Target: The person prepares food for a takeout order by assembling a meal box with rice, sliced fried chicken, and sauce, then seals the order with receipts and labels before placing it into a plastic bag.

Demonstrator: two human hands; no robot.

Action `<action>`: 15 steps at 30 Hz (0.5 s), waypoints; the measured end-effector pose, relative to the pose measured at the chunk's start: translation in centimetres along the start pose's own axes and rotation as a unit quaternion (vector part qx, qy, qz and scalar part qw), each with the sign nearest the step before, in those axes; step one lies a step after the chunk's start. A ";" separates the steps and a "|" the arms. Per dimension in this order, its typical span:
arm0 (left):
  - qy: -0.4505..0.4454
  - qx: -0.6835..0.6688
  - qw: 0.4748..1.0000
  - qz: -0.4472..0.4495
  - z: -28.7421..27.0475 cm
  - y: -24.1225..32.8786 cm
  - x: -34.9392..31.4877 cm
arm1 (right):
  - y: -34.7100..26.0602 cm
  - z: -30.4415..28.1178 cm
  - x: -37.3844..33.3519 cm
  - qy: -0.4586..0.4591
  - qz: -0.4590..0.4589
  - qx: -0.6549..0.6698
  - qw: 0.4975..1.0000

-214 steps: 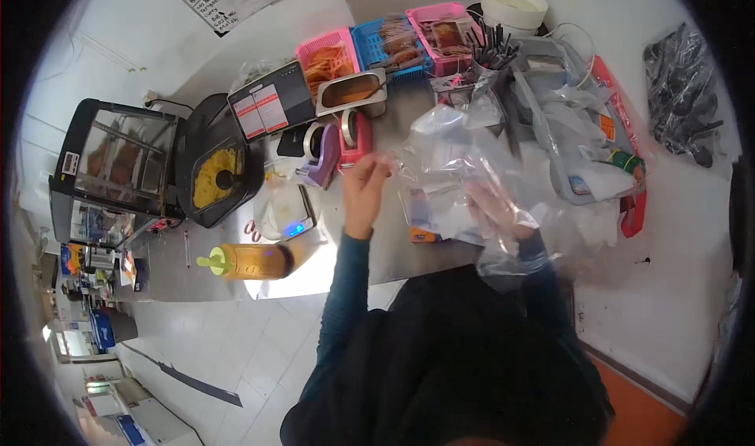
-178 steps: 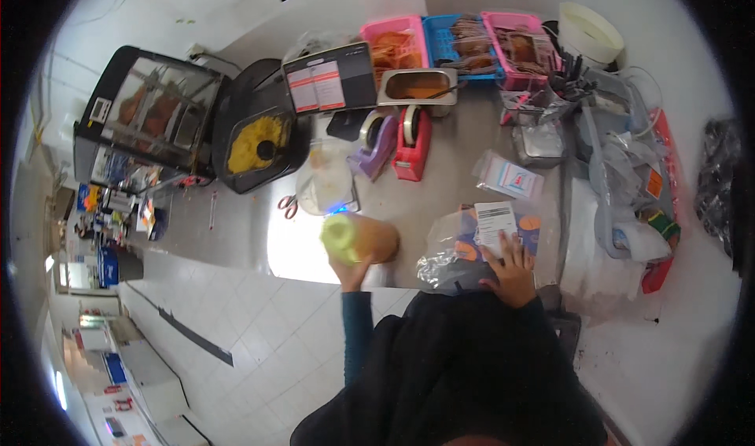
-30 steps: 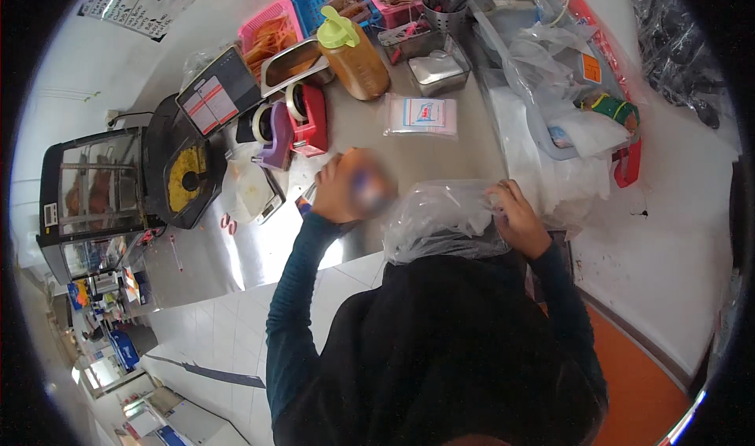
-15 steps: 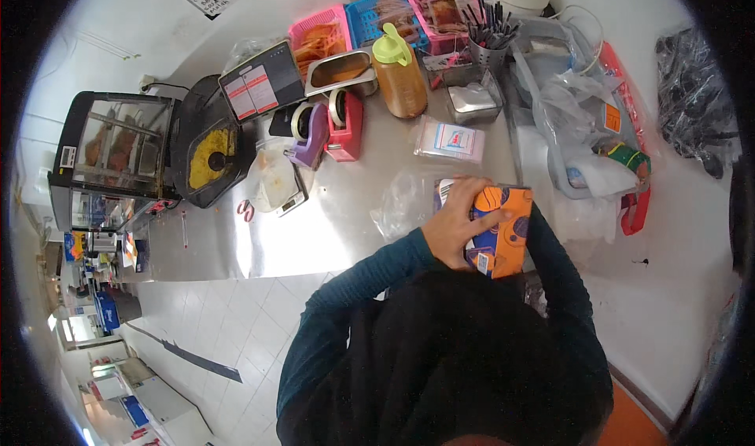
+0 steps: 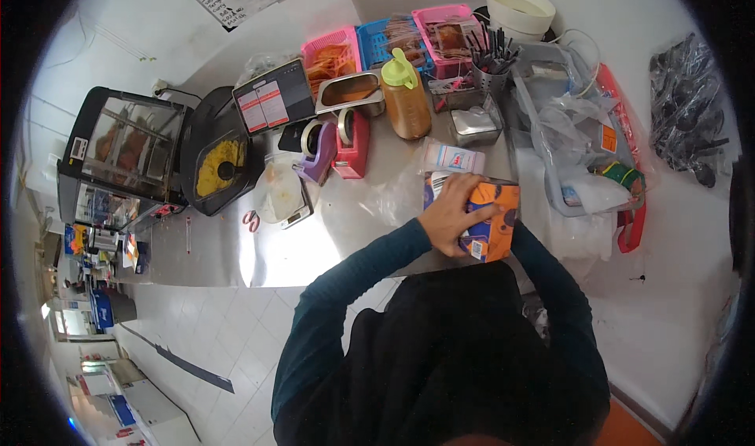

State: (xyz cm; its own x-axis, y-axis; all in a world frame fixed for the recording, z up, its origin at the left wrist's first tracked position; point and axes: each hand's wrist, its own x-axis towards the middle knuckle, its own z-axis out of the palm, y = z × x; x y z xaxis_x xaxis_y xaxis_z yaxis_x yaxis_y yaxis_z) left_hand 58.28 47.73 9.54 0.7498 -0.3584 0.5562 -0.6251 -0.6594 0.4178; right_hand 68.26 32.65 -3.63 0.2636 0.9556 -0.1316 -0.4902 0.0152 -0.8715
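Note:
An orange and dark blue cardboard box (image 5: 504, 219) is held at the near edge of the steel counter. My left hand (image 5: 453, 212) is closed over its left side, thumb and fingers spread across the printed face. My right forearm (image 5: 544, 259) reaches up to the box's right side, and the box hides my right hand and its fingers. Just beyond the box lies a clear packet with a white and light blue label (image 5: 454, 157). Crumpled clear plastic (image 5: 391, 200) rests left of the box.
A purple tape dispenser (image 5: 317, 156) and a red one (image 5: 351, 149) stand left, near a scale (image 5: 296, 214) and scissors (image 5: 251, 221). Behind are a sauce bottle (image 5: 408, 104), a metal tray (image 5: 350, 92) and baskets. A grey plastic tub (image 5: 557, 190) stands right.
The box and my hands have moved away from my body, closer to the labelled packet. The view has shifted, so the counter things appear lower. My left hand keeps its hold.

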 end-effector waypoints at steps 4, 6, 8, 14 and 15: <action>-0.089 0.008 0.995 0.039 1.3 -1.7 -1.6 | -2.3 -1.5 0.0 -0.056 -0.033 -0.275 0.959; -0.124 0.019 0.992 0.028 1.3 -1.5 -2.6 | -4.0 -2.0 0.1 -0.072 -0.084 -0.306 0.946; -0.148 0.024 0.989 -0.013 0.6 -0.9 -3.3 | -6.9 0.7 0.0 -0.090 -0.095 -0.157 0.979; -0.105 0.084 0.971 -0.197 -1.3 -0.2 -3.6 | -8.3 1.4 -1.4 -0.017 -0.056 -0.414 0.908; -0.100 0.113 0.963 -0.224 -1.6 -0.2 -3.6 | -8.4 1.7 -1.4 -0.017 -0.056 -0.412 0.909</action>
State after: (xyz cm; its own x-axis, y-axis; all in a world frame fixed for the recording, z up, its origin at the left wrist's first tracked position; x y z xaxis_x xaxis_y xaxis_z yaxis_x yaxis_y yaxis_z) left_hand 55.31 50.18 8.58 0.9739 -0.1097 0.1986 -0.1833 -0.8961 0.4041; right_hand 70.63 31.70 4.65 0.2400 0.9706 -0.0173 0.3304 -0.0985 -0.9387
